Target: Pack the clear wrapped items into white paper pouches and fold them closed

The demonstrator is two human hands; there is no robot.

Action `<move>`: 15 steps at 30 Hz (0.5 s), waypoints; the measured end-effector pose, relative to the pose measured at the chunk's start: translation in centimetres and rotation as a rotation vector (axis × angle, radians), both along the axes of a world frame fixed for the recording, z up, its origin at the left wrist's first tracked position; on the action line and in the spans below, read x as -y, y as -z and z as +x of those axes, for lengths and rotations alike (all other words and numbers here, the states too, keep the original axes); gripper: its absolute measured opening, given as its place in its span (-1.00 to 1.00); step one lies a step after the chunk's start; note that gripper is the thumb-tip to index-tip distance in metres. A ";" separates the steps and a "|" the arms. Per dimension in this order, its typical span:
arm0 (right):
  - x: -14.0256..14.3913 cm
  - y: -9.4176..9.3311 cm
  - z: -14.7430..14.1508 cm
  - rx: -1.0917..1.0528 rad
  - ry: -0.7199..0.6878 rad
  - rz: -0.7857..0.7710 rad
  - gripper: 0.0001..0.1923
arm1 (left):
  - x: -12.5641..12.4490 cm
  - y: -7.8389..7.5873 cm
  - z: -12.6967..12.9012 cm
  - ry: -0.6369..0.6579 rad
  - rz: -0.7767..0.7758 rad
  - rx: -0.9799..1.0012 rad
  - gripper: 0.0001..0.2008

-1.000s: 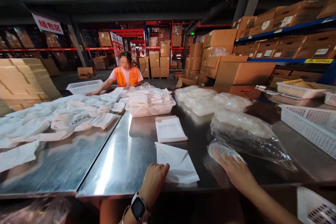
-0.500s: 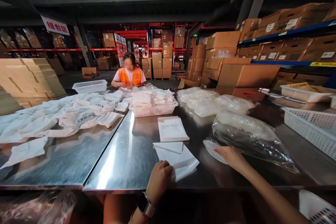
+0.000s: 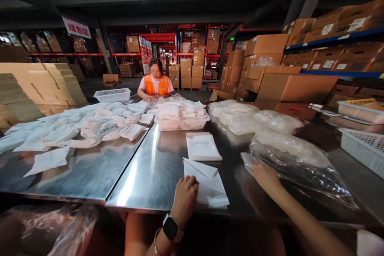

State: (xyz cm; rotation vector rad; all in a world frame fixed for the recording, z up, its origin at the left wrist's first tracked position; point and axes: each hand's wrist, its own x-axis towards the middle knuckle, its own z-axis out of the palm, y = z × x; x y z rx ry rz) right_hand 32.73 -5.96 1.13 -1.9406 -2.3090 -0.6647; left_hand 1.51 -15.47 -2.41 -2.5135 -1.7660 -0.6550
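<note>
The left hand (image 3: 185, 196) is laid on the near left edge of a folded white cloth (image 3: 207, 182), its fingers curled down onto the fabric; a watch (image 3: 170, 228) is worn on the wrist. The cloth lies flat at the near edge of the steel desk (image 3: 150, 168), with 1 corner folded over at the top. The right hand (image 3: 264, 174) is stretched flat, fingers open, against the near end of a clear plastic bag (image 3: 297, 164), which lies to the right of the cloth; whether anything is pinched cannot be told. Just beyond the cloth, a second folded piece (image 3: 202, 147) with faint lettering is set flat. Farther back, a white basket (image 3: 181, 120) heaped with folded pieces is seen, and to its right more filled plastic bags (image 3: 249, 114) are spread. To the left, many loose white garments (image 3: 84, 128) are strewn over the adjoining desk top. At the far end, a person in an orange vest (image 3: 156, 84) is seated, hands at the pile. Cardboard boxes (image 3: 288, 84) are stacked along the right, and another basket (image 3: 363, 150) is placed at the right edge.
</note>
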 end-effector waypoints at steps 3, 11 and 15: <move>1.8 -1.0 -1.9 -0.197 -0.430 0.114 -0.64 | -0.4 -0.2 0.0 -0.034 0.031 0.051 -0.73; 9.6 2.9 -11.6 -0.720 -1.337 -0.111 -0.73 | 0.0 0.3 -0.1 0.082 0.166 0.246 -0.47; 7.5 4.8 -11.7 -0.539 -1.167 0.189 -0.73 | 1.3 0.1 -0.3 0.145 0.178 0.291 -0.45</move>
